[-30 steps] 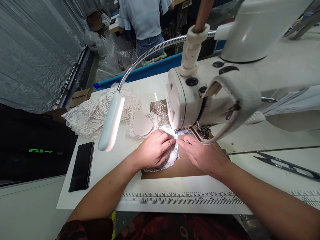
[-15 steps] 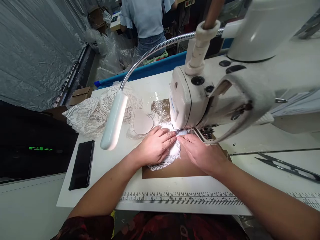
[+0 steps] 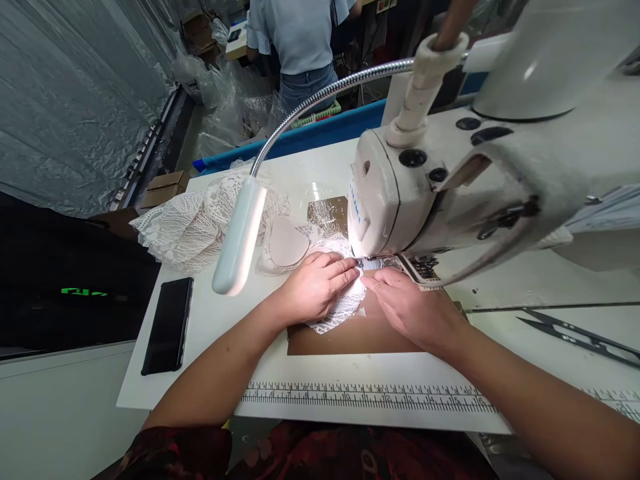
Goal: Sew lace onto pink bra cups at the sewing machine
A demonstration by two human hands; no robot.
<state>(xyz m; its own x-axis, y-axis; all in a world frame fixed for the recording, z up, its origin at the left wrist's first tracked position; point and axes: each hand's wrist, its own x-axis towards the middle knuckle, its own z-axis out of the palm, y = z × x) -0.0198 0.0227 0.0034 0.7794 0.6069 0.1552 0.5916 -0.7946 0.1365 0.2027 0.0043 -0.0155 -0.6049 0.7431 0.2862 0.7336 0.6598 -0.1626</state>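
Note:
A white lace piece (image 3: 345,313) lies under the presser foot area of the sewing machine (image 3: 383,193), on a brown sheet (image 3: 380,333). My left hand (image 3: 315,287) rests flat on the lace, its fingers stretched toward the foot and hiding part of the piece. On the other side, my right hand (image 3: 413,303) has its fingers curled together, the tips at the lace's right edge just in front of the foot. Beside my left hand is a smooth pale cup-shaped pad (image 3: 286,243) on lace. The needle itself is hard to make out.
A heap of white lace (image 3: 185,227) sits at the left, behind a phone (image 3: 167,327). A lamp (image 3: 240,240) on a bendy neck hangs over the table. Thread snips (image 3: 580,337) lie right; a printed ruler (image 3: 365,398) runs along the front. A person (image 3: 305,40) sits beyond.
The lace piece has shifted away from me toward the foot and turned somewhat, with my left hand flattening on it. My right hand stays by its edge. The whole view has drifted slightly.

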